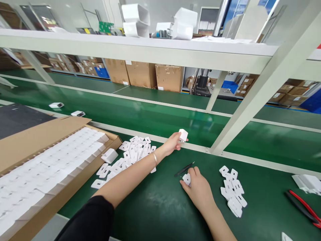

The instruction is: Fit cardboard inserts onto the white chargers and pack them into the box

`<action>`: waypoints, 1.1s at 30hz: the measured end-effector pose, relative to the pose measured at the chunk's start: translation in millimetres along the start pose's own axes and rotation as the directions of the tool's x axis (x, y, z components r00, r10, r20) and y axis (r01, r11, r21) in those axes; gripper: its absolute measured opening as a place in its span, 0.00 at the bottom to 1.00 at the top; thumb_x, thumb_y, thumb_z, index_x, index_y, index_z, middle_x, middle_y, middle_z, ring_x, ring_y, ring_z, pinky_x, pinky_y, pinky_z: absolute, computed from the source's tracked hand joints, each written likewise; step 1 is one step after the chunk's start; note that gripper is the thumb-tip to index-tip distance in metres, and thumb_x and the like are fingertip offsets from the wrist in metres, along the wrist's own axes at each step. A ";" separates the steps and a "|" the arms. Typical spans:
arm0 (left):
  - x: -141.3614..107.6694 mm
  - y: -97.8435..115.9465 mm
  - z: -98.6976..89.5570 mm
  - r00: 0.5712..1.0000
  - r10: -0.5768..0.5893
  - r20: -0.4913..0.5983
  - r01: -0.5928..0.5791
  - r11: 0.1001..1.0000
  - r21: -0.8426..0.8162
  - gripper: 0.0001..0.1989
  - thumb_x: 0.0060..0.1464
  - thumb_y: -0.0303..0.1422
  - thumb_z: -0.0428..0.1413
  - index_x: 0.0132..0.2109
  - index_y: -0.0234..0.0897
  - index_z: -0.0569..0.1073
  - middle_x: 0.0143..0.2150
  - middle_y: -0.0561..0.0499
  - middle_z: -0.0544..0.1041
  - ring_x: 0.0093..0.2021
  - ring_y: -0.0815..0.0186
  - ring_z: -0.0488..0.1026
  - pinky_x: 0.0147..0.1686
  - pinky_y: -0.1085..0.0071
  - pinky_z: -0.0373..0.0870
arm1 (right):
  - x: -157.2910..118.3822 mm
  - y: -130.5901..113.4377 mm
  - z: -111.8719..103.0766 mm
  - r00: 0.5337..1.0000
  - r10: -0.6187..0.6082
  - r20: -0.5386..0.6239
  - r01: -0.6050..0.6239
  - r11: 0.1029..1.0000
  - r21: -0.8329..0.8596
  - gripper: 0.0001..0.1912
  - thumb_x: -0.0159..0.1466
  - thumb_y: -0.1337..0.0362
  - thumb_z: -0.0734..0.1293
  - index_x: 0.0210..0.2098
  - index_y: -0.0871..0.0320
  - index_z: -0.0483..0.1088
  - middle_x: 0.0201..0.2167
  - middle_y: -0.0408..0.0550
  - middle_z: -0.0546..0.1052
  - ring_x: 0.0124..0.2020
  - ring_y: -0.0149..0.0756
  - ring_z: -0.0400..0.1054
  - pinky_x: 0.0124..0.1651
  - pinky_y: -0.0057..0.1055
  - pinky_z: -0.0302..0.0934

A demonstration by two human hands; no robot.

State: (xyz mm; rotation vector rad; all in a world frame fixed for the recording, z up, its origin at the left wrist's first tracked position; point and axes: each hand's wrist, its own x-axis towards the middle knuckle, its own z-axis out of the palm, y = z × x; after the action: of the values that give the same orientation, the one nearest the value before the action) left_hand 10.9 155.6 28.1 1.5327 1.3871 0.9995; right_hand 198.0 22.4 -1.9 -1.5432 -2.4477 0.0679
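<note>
My left hand (172,142) reaches out over the belt's near edge, its fingers closed on a small white plastic housing (183,135). Low over the green tabletop, my right hand (200,187) has thumb and fingers closed around a small white plastic plate (187,179); part of it is hidden by the fingers. Black tweezers (184,169) lie just beyond that hand. A heap of white slotted plates (132,152) spreads beside my left forearm, and a smaller pile of white plates (233,190) is to the right of my right hand.
An open carton (75,164) of white parts stands at left, with a white housing (109,156) beside it. Red-handled pliers (304,207) lie far right. A green conveyor belt (140,113) carries white units (78,113). A slanted post (250,97) and shelf (140,50) frame the space above.
</note>
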 end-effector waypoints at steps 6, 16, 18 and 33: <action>-94.4 -3.1 -24.1 0.986 -0.075 0.151 0.161 0.676 -0.719 0.20 0.62 0.44 0.61 0.52 0.37 0.68 0.48 0.41 0.79 0.23 0.74 0.63 0.28 0.73 0.66 | 1.5 2.9 -5.8 0.997 0.072 -0.029 -0.066 0.986 0.153 0.11 0.65 0.61 0.71 0.43 0.57 0.69 0.43 0.50 0.71 0.27 0.35 0.71 0.27 0.32 0.64; -153.8 -38.6 -12.7 0.977 0.215 -0.004 -0.194 0.872 -0.450 0.15 0.67 0.40 0.59 0.57 0.44 0.71 0.61 0.44 0.66 0.52 0.60 0.72 0.52 0.63 0.72 | 7.6 -9.1 -10.9 0.939 0.331 -0.095 -0.072 0.458 0.886 0.20 0.64 0.49 0.73 0.48 0.55 0.76 0.51 0.54 0.76 0.42 0.40 0.78 0.47 0.38 0.77; -156.6 -38.6 -11.8 0.971 0.239 0.025 -0.205 0.878 -0.433 0.13 0.68 0.39 0.57 0.58 0.47 0.71 0.61 0.45 0.66 0.54 0.59 0.71 0.53 0.62 0.72 | 8.0 -10.3 -11.6 0.923 0.384 -0.036 -0.121 0.379 0.917 0.19 0.64 0.47 0.73 0.42 0.57 0.78 0.43 0.54 0.81 0.41 0.43 0.79 0.47 0.40 0.77; -169.1 -34.5 -1.2 0.969 0.164 0.183 -0.067 0.894 -0.443 0.16 0.71 0.42 0.53 0.61 0.45 0.66 0.55 0.44 0.69 0.46 0.60 0.72 0.48 0.62 0.72 | 4.3 -14.1 -16.6 0.930 0.329 0.166 -0.225 0.149 0.963 0.18 0.61 0.49 0.76 0.41 0.57 0.80 0.22 0.44 0.76 0.25 0.35 0.72 0.33 0.34 0.71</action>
State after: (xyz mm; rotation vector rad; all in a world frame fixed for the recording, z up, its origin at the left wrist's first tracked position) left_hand -15.3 -10.8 -9.1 1.3473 0.8547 1.0920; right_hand 187.6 18.5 17.3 -1.1779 -1.2794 1.3412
